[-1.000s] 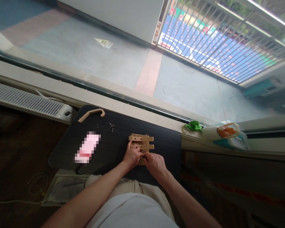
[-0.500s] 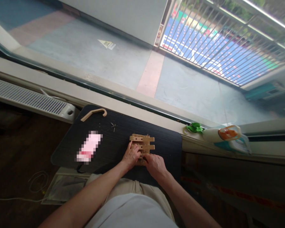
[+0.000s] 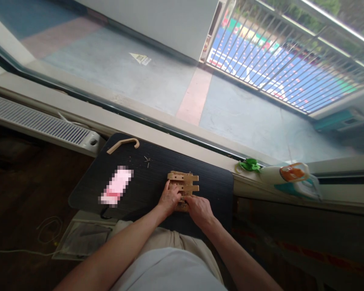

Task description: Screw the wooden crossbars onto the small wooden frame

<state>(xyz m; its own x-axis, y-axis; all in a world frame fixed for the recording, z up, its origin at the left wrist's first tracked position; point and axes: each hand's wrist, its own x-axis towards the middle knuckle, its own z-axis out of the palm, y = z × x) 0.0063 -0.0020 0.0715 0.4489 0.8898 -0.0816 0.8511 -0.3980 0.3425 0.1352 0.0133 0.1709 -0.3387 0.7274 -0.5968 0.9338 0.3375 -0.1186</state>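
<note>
A small brown board (image 3: 182, 207) lies on the dark table, with light wooden strips (image 3: 191, 188) set across it. The strips have small dark holes, and their right ends stick out past the board. My left hand (image 3: 170, 199) presses down on the lower strips from the left, its index finger stretched toward the top strip (image 3: 182, 178). From the right, my right hand (image 3: 200, 209) is closed at the end of the lowest strip, its thumb and fingers close to my left fingertips. Both hands mostly cover that lowest strip.
On the black table (image 3: 157, 153) lie a hook-shaped wooden piece (image 3: 121, 144), several small metal pins (image 3: 147, 161) and a blurred pink item (image 3: 117, 186). A radiator (image 3: 48, 123) stands left. A green cloth (image 3: 250, 165) and a bottle (image 3: 273, 173) sit on the windowsill.
The view has shifted slightly, so the table appears a little further right. Both hands stay at the wooden strips, with the right fingers slightly shifted on the lowest strip.
</note>
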